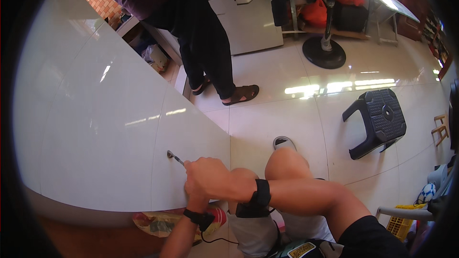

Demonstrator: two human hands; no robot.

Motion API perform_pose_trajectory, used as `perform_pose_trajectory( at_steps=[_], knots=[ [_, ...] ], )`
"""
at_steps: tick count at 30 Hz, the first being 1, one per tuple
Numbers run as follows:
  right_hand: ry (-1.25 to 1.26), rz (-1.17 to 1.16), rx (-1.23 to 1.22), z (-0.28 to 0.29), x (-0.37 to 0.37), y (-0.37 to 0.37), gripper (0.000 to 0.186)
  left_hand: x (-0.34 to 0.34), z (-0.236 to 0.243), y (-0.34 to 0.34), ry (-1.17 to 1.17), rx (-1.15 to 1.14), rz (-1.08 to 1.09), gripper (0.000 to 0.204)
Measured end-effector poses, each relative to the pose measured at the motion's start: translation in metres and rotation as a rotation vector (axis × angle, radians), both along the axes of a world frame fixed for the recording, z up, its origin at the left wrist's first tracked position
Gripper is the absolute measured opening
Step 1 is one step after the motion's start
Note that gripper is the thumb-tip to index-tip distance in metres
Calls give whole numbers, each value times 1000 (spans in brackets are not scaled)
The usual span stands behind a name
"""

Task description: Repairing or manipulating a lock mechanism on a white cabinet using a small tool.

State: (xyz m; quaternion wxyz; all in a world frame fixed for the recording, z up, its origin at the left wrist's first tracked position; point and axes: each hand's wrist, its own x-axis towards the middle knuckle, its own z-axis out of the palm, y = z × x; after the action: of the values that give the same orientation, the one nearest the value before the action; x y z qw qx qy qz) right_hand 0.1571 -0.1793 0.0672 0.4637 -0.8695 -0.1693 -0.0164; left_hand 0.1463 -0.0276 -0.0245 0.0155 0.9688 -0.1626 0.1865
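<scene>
My right hand is closed around a slim metal tool. Only its thin shaft and small dark end show, so its exact kind is hidden. That end meets or hovers just over a white glossy surface with fine joint lines; I cannot tell which. Below and partly behind the right hand, my left hand is bent against it with curled fingers. What it grips is covered. Black bands circle both wrists, and a thin cable hangs from the left one. My right forearm crosses above my knees.
A person in dark trousers and sandals stands beyond the white surface. A black plastic stool is at right, with a fan base farther back. A plastic bag lies below the surface's near edge. A yellow basket stands lower right.
</scene>
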Motion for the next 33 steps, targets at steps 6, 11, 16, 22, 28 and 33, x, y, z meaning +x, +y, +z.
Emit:
perform_pose_trajectory(
  at_steps=[6,11,16,22,28,33],
  knots=[
    [-79,8,57,-5,-1,-10,15,-3,3,-5,-52,-88,9,22],
    [-141,-24,90,-14,9,-5,17,0,8,-10,-71,-158,31,22],
    [-45,12,70,-8,15,-8,18,5,41,12,187,225,-26,16],
    [-69,10,125,-6,16,-19,20,6,83,-3,140,284,194,7],
    [-64,-41,166,4,16,-21,20,20,73,3,107,402,244,6],
    [-66,-119,199,5,12,-31,20,43,67,-12,150,404,128,14]
  ],
)
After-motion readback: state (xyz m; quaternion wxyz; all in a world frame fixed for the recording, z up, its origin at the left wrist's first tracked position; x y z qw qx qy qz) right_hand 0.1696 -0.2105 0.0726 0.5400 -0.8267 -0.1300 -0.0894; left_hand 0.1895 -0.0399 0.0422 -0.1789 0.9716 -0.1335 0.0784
